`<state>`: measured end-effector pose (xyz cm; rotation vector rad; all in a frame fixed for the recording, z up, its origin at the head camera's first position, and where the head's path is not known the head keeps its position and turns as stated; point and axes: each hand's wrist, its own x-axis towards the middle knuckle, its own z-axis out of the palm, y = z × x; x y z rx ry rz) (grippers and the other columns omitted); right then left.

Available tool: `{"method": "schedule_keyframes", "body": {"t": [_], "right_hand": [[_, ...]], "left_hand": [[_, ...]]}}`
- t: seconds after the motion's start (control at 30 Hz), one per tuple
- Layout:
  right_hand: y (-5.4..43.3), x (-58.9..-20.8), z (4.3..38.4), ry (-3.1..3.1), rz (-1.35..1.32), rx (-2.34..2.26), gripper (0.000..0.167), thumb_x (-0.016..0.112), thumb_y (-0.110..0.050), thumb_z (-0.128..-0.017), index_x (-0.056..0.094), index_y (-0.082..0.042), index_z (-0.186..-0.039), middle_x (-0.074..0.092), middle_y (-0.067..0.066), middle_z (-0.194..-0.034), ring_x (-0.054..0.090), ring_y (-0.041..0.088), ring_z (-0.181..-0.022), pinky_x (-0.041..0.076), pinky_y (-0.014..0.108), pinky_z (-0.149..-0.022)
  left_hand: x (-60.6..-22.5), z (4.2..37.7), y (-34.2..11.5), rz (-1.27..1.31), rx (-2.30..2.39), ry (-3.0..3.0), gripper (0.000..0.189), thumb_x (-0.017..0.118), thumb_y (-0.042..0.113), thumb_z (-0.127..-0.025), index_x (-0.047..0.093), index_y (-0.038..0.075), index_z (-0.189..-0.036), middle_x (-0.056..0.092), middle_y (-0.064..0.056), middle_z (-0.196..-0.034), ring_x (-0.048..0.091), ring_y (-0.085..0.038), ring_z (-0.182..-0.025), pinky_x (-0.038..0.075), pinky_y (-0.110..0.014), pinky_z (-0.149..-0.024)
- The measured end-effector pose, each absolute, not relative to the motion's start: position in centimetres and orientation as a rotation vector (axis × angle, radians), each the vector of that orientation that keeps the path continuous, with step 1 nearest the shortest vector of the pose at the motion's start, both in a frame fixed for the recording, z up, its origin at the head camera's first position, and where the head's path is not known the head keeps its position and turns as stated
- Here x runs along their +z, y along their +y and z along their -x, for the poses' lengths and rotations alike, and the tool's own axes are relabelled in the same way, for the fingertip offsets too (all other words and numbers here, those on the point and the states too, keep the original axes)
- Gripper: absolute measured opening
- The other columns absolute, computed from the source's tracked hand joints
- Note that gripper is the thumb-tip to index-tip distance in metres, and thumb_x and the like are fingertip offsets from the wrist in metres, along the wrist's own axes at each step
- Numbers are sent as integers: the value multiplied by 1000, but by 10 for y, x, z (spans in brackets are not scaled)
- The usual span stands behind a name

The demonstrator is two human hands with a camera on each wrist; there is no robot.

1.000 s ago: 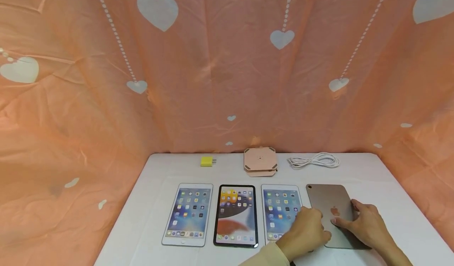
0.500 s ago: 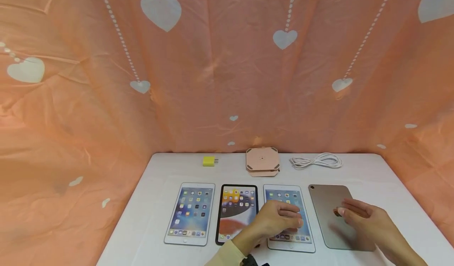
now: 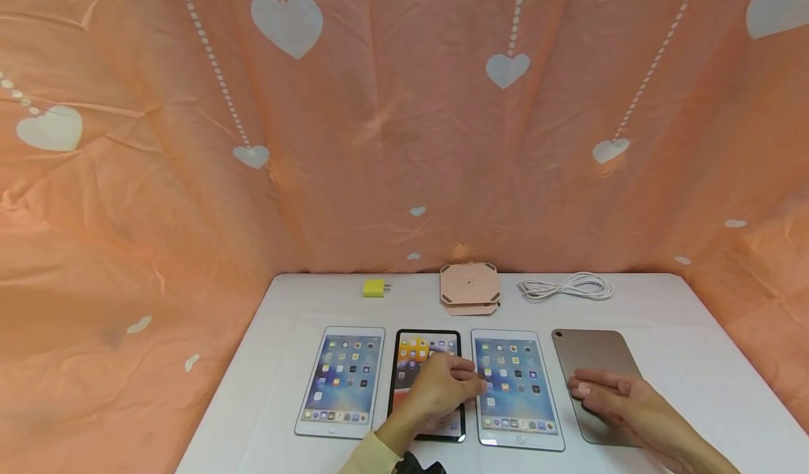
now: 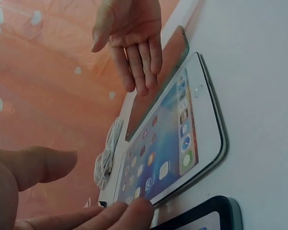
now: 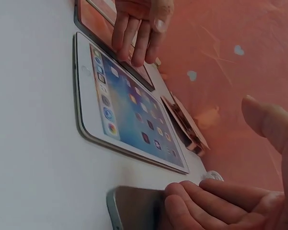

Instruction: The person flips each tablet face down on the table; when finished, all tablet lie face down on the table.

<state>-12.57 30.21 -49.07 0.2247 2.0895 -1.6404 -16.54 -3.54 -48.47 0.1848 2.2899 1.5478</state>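
**Your left hand [image 3: 437, 388] and right hand [image 3: 626, 405] hold nothing**

Left of the white tablet [image 3: 515, 383] lies a black-framed tablet [image 3: 412, 359], screen up, showing colourful icons; right of it lies a metallic-brown tablet [image 3: 597, 351], face down, camera [image 3: 559, 334] in its far left corner. Your left fingers stretch loosely over the first, your right fingers relax over the second, thumbs apart; whether your right fingertips touch is hard to tell. Both tablets are likely stiff, light, slippery and fragile; grip opposite long edges.
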Motion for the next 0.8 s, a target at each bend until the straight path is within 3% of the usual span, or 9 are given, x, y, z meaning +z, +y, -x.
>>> {"method": "schedule_keyframes", "body": {"t": [0.17, 0.4, 0.63, 0.8], "right_hand": [[294, -495, 128, 2043, -202, -1649, 78, 64, -37, -113, 34, 17, -161, 60, 26, -156, 67, 22, -133, 61, 37, -106], [284, -496, 131, 2042, -204, -1642, 79, 65, -37, -112, 36, 18, -160, 57, 29, -157, 66, 28, -136, 59, 43, -109], [276, -496, 130, 2049, -185, -1593, 78, 65, -38, -112, 38, 19, -158, 50, 34, -161, 61, 38, -140, 53, 55, -115], [269, -494, 129, 2065, -234, -1617, 75, 67, -33, -111, 40, 20, -156, 47, 37, -161, 61, 39, -140, 55, 49, -112]], "left_hand": [[-487, 166, -34, -171, 1454, 2378, 44, 90, 23, -91, 77, -3, -123, 83, -7, -102, 77, -18, -94, 66, -39, -85], [-488, 164, -26, -174, 1376, 2451, 49, 90, 24, -90, 75, -7, -124, 79, -20, -112, 77, -33, -107, 64, -53, -94], [-487, 161, -19, -193, 1343, 2494, 51, 91, 23, -88, 73, -11, -122, 77, -25, -113, 75, -38, -110, 63, -54, -97], [-487, 157, -11, -214, 1308, 2561, 56, 93, 19, -84, 72, -14, -125, 76, -27, -115, 74, -37, -111, 62, -55, -99]]}}
